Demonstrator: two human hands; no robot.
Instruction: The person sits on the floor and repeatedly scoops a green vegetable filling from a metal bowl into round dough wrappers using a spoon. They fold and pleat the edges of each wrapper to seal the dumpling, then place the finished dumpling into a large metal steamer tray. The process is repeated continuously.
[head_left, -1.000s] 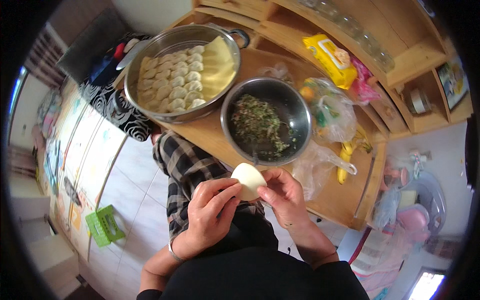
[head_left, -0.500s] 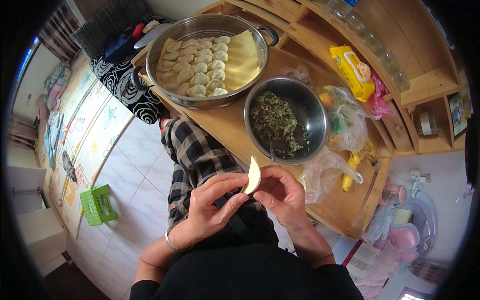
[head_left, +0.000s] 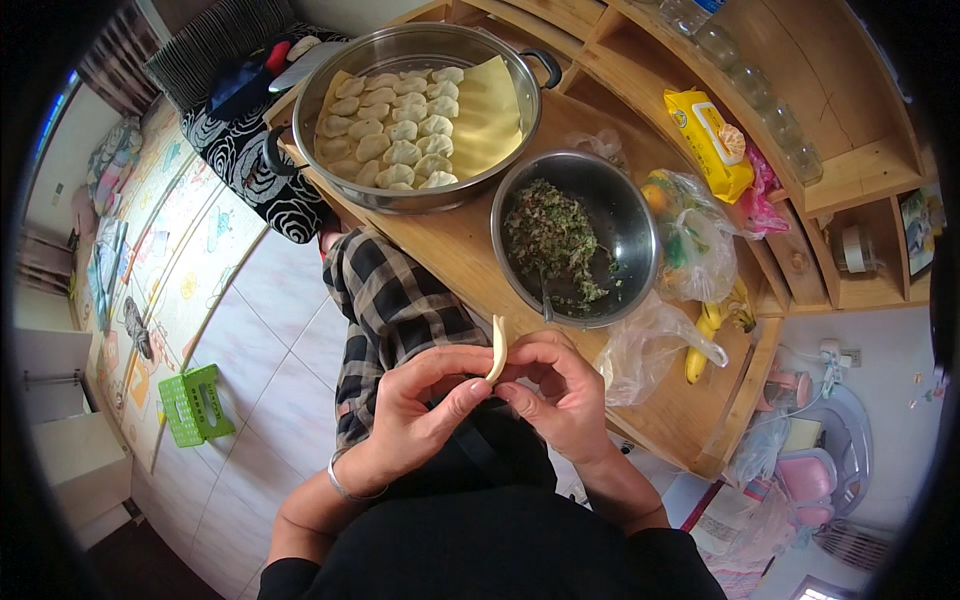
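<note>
A pale dumpling wrapper (head_left: 499, 348), folded over and seen nearly edge-on, stands between my two hands above my lap. My left hand (head_left: 425, 392) is closed on its left side with thumb and fingers. From the other side my right hand (head_left: 558, 392) pinches it, thumb tip near the lower end. Whether filling lies inside is hidden. Just beyond is a steel bowl (head_left: 640, 245) with chopped green and pinkish filling (head_left: 550, 230) and a spoon handle (head_left: 546, 302) in it. Farther left, rows of shaped dumplings (head_left: 403, 153) lie on yellow lining in a wide two-handled pot (head_left: 430, 203).
The wooden table (head_left: 455, 255) carries a clear bag of fruit (head_left: 690, 240), bananas (head_left: 703, 345), a crumpled plastic bag (head_left: 645, 350) and a yellow wipes pack (head_left: 708, 145). Wooden shelving (head_left: 850, 185) borders its far right. A green stool (head_left: 195, 405) stands on the floor at left.
The folded wrapper has turned from showing its broad half-moon face to nearly edge-on. My right hand has come slightly left, its thumb now closer to my left thumb.
</note>
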